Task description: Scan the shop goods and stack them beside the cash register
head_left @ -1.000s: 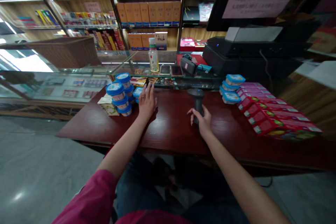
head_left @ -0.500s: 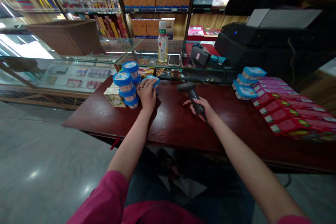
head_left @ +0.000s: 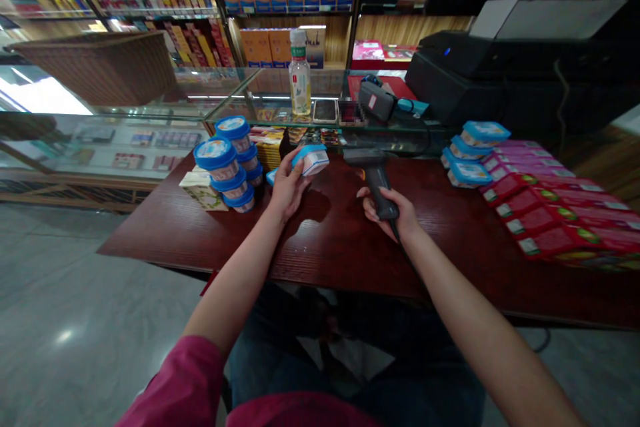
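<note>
My left hand (head_left: 289, 188) grips a small tub with a blue lid (head_left: 311, 160), tilted and lifted above the dark wooden counter (head_left: 320, 247). Part of another blue lid shows behind that hand, low on the counter. In my right hand (head_left: 393, 210) is a black barcode scanner (head_left: 373, 177), fingers wrapped round its handle and its head pointing left toward the tub. Stacked round tubs with blue lids (head_left: 216, 153) stand left of my left hand, beside a pale patterned box (head_left: 203, 190).
More blue-lidded tubs (head_left: 470, 173) are piled at the right, beside rows of red boxes (head_left: 555, 213). A drink bottle (head_left: 300, 80) stands on the glass case behind, near a black pouch (head_left: 377, 101). A wicker basket (head_left: 100, 70) sits at the back left.
My left hand has picked up the tub from the counter and tilted it, bringing it slightly right toward the scanner. My right hand still holds the scanner. The view has shifted slightly.
</note>
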The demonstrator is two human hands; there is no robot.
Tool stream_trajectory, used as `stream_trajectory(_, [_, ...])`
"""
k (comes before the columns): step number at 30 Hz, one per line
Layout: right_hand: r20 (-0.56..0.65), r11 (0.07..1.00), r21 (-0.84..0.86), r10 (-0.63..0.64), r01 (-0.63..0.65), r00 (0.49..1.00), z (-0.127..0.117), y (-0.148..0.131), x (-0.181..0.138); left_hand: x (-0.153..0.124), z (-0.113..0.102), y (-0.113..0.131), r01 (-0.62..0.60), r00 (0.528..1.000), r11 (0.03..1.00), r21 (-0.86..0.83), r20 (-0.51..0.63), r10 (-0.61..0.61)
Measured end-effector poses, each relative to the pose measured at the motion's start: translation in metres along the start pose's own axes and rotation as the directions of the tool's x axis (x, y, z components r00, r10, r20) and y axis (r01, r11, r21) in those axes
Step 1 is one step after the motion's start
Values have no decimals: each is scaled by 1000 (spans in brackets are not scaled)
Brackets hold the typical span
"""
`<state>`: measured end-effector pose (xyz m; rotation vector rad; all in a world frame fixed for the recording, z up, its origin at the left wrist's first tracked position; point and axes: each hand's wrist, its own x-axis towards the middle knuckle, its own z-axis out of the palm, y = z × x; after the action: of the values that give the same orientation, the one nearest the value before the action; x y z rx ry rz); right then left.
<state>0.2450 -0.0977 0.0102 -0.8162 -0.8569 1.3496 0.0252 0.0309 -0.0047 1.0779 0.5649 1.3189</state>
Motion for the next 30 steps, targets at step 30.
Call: stream_trajectory(30, [64, 1000, -27, 16, -14, 998, -6, -4, -4, 4, 0, -18, -148, 986, 928, 342, 120, 113])
